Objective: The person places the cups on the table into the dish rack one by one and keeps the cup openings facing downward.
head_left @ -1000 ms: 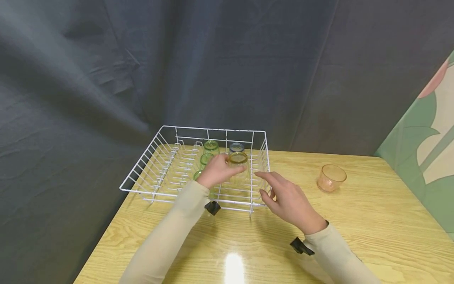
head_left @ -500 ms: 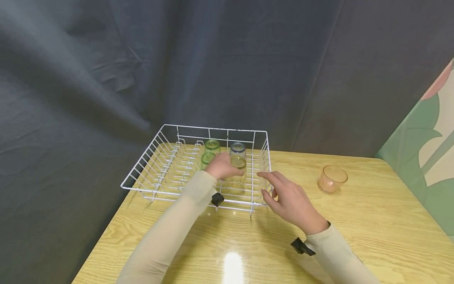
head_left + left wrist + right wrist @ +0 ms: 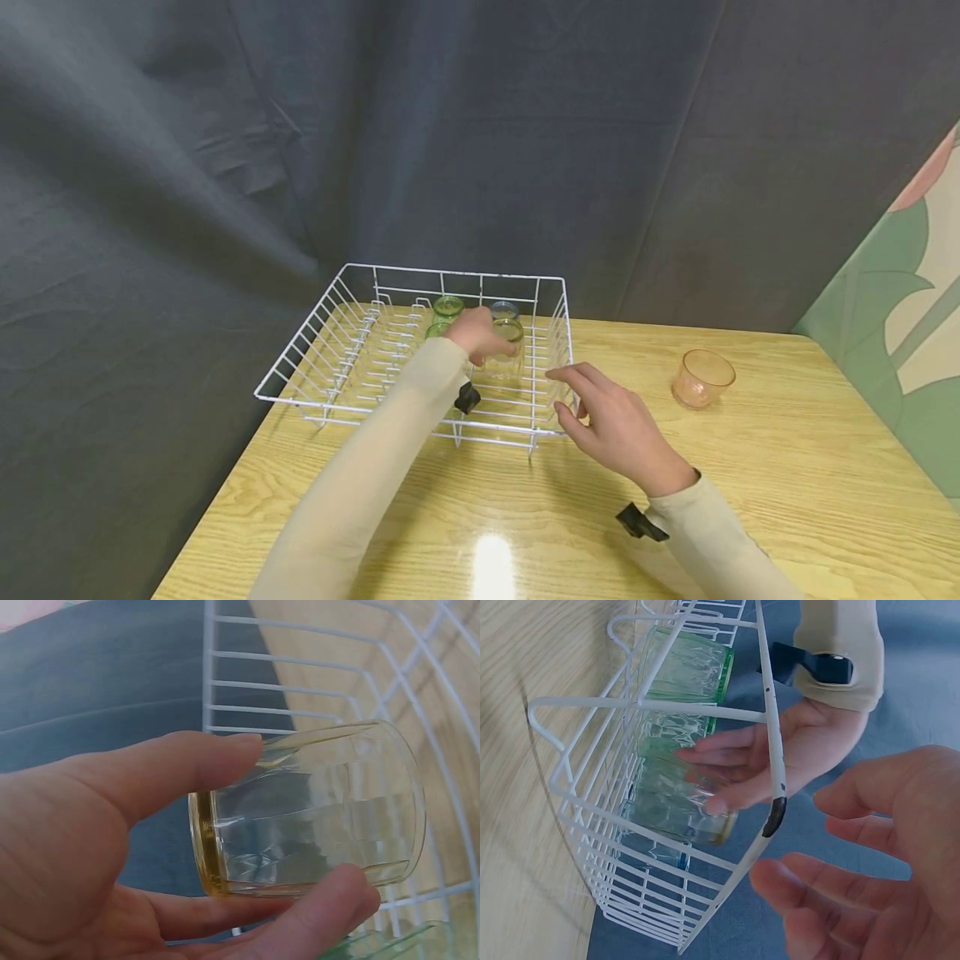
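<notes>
My left hand (image 3: 477,333) reaches into the white wire dish rack (image 3: 300,402). Thumb and fingers grip a yellow-tinted glass tumbler (image 3: 315,814) by its sides, its thick amber base upward and its open end toward the rack's wires. Just behind that tumbler, a blue-based glass (image 3: 505,309) sits upside down in the rack. To the left are upturned green glasses (image 3: 447,307), partly hidden by my left hand and sleeve. Outside the rack's right side, my right hand (image 3: 618,425) hovers with loosely bent, spread fingers and nothing between them.
An orange-tinted glass bowl (image 3: 702,379) stands upright on the wooden table (image 3: 787,450), right of the rack. Dark cloth (image 3: 525,150) hangs behind the table and on the left. The rack's left part has rows of wire prongs (image 3: 397,342).
My left hand has moved a little farther back and right with the yellow tumbler, closer to the blue glass. My right hand has hardly moved.
</notes>
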A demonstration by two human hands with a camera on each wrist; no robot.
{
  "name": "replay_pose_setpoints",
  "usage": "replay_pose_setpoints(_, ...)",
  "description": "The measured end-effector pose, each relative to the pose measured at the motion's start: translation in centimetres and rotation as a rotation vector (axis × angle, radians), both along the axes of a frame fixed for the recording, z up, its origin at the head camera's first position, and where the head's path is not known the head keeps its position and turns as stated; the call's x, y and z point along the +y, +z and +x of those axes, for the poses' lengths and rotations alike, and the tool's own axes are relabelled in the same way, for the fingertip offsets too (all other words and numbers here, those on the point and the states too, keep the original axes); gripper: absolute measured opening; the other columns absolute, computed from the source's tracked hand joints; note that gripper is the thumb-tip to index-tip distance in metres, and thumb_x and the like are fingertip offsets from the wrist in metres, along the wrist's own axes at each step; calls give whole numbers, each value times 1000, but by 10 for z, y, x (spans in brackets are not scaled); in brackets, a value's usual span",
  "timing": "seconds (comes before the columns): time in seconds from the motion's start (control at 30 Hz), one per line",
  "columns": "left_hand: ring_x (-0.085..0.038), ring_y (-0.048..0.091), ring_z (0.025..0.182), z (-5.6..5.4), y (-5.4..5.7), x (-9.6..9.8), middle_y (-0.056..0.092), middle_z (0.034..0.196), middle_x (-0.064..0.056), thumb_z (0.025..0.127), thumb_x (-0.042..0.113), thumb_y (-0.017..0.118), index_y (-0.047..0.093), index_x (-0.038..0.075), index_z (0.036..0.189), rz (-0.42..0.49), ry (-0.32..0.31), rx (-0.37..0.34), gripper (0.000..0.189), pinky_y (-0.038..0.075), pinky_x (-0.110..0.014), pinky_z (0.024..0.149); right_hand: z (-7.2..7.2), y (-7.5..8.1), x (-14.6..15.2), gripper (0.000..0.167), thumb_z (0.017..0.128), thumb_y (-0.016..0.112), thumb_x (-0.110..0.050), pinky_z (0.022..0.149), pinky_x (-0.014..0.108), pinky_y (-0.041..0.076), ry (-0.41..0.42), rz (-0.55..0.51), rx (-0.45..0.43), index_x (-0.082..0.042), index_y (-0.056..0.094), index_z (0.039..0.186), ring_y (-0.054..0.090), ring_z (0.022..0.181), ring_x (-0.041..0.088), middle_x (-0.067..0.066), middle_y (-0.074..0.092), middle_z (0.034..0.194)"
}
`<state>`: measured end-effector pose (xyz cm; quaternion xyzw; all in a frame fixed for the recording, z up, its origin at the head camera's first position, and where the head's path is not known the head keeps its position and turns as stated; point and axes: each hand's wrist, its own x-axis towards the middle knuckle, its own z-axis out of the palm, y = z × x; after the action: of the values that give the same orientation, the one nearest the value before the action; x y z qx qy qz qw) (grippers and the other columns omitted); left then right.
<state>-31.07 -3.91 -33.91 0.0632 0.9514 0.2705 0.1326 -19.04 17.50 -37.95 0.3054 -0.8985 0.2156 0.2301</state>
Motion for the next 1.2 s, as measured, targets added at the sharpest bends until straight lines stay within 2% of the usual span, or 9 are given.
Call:
replay_pose_setpoints(0.1, -21, 69, 62, -7, -8, 1, 64, 116, -19, 81, 31, 83, 56, -7, 126, -15, 2, -26, 65, 57, -28, 59, 1, -1, 1, 36, 90, 69, -13, 50, 19, 41, -7, -7, -5, -14, 63, 125, 53, 62, 3, -3, 64, 110)
replay_pose_setpoints(0.23, -15, 59, 50, -9, -16, 1, 60, 124, -22, 80, 28, 84, 51, -7, 132, -21, 1, -56, 71, 54, -25, 53, 0, -2, 2, 36, 89, 68, -14, 49, 18, 40, -11, 0, -1, -15, 64, 125, 51, 62, 1, -3, 64, 110)
replay_pose_setpoints(0.47, -14, 57, 48, -10, -20, -2, 61, 123, -22, 77, 25, 87, 52, -5, 131, 5, 23, -58, 71, 53, -26, 53, -1, -1, 1, 35, 89, 68, -13, 49, 18, 40, 4, -2, 15, -14, 64, 124, 49, 62, -1, -3, 64, 110)
replay_pose_setpoints(0.63, -21, 66, 59, -12, -21, -3, 61, 124, -22, 76, 23, 87, 53, -5, 130, 25, 34, -70, 69, 50, -23, 48, -1, -1, 1, 35, 89, 68, -13, 49, 17, 40, 7, 7, 15, -14, 64, 123, 50, 61, 1, -3, 64, 110)
replay_pose_setpoints(0.8, -17, 58, 50, -13, -25, -3, 61, 122, -23, 76, 20, 88, 52, -6, 130, 64, 53, -79, 70, 46, -22, 43, -1, -2, 1, 33, 89, 67, -15, 50, 18, 40, 5, 22, 18, -15, 64, 122, 48, 62, -1, -4, 64, 110)
replay_pose_setpoints(0.9, -15, 55, 47, -12, -27, -4, 60, 121, -23, 75, 20, 88, 52, -7, 130, 73, 56, -83, 71, 50, -25, 46, -1, -3, 1, 32, 89, 66, -15, 50, 18, 40, 7, 25, 17, -14, 64, 122, 50, 61, 1, -4, 64, 110)
replay_pose_setpoints(1.0, -18, 61, 53, -11, -28, -3, 60, 122, -23, 76, 21, 88, 52, -6, 131, 67, 56, -90, 71, 57, -30, 55, 0, -4, 1, 32, 90, 66, -15, 50, 18, 40, 5, 26, 9, -15, 64, 122, 50, 61, 1, -3, 64, 111)
replay_pose_setpoints(1.07, -23, 67, 62, -11, -29, -3, 60, 122, -23, 76, 21, 88, 52, -6, 131, 59, 52, -93, 71, 59, -33, 62, 1, -4, 1, 32, 90, 66, -15, 49, 17, 40, 4, 27, 3, -15, 64, 122, 49, 61, 1, -3, 64, 111)
replay_pose_setpoints(1.2, -34, 73, 83, -11, -29, -2, 61, 122, -23, 76, 21, 88, 53, -6, 128, 51, 37, -82, 68, 60, -35, 65, 0, -4, 1, 32, 90, 67, -15, 49, 18, 39, -3, 24, -9, -14, 64, 122, 52, 61, 5, -2, 64, 112)
